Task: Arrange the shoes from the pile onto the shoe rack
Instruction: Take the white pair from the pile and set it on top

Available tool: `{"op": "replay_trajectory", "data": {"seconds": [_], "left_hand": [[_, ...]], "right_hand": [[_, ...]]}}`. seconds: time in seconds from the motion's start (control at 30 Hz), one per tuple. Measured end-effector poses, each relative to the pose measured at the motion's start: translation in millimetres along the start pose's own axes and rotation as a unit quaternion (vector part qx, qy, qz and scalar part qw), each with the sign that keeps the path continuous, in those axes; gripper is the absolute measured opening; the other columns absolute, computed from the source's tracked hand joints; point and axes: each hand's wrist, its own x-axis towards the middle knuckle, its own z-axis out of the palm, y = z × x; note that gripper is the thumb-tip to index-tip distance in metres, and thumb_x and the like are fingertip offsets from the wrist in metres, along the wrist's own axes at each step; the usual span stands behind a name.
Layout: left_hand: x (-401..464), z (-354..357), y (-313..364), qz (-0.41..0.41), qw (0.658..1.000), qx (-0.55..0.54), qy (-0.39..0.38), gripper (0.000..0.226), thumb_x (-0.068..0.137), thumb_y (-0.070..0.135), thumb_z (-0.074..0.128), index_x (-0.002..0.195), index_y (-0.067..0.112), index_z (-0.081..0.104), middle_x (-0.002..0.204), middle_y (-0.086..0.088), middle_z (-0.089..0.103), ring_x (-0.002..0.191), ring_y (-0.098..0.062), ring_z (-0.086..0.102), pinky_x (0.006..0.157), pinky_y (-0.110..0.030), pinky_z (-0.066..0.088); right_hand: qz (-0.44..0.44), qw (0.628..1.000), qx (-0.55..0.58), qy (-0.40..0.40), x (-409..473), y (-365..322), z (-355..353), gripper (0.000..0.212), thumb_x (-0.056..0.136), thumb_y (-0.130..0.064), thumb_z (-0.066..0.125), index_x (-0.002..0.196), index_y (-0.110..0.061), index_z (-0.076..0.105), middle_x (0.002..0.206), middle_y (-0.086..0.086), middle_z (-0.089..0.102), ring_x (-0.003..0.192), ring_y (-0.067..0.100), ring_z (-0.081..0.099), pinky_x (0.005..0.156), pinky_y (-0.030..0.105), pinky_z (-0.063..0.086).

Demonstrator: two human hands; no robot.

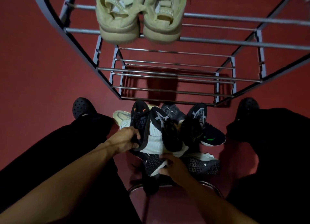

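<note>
Down at the bottom centre of the frame, a pile of shoes (169,139) lies on the red floor (42,64), just in front of the metal shoe rack (167,72) that fills the upper half. The left hand (125,139) has its grip clenched round the heel edge of a black shoe with orange marks (140,123), tilted up at the left of the pile. The right hand (174,166) rests on a black and white mesh shoe (154,165) at the lower edge of the pile; it is blurred, so I cannot tell whether its grip is closed. A pair of beige sneakers (139,17) sits side by side on the top rails, heels toward the camera. Black clogs (82,106) and dark trouser legs flank the pile.
</note>
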Motion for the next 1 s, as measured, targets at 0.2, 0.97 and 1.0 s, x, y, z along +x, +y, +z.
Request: {"op": "replay_trajectory", "data": {"seconds": [0.2,0.97,1.0], "left_hand": [[-5.6,-10.3,13.9,0.039,0.998,0.0,0.041,0.016,0.081,0.028,0.079,0.087,0.026,0.064,0.093,0.007,0.066,0.087,-0.013,0.063,0.078,-0.027,0.053],[-14.1,-14.7,35.4,-0.034,0.996,-0.029,0.08,0.046,0.096,0.061,0.045,0.081,0.021,0.062,0.083,-0.001,0.069,0.081,-0.019,0.065,0.078,-0.037,0.053],[-12.8,-14.7,32.9,-0.04,0.996,-0.011,0.083,0.043,0.097,0.059,0.047,0.082,0.022,0.062,0.085,-0.001,0.07,0.083,-0.019,0.065,0.079,-0.037,0.052]], "right_hand": [[-0.087,0.995,-0.034,0.031,-9.1,-15.9,-18.4,0.056,0.057,-0.028,0.085,0.11,-0.036,0.069,0.087,0.0,0.075,0.091,0.017,0.071,0.087,0.044,0.058],[-0.046,0.964,-0.075,0.251,5.5,-111.0,-135.9,0.063,0.08,-0.055,0.071,0.039,-0.015,0.045,0.046,0.004,0.038,0.048,0.018,0.038,0.053,0.035,0.034],[-0.044,0.959,-0.113,0.257,3.6,-110.5,-142.7,0.062,0.083,-0.056,0.068,0.042,-0.016,0.043,0.048,0.004,0.036,0.048,0.017,0.036,0.053,0.036,0.031]]}}
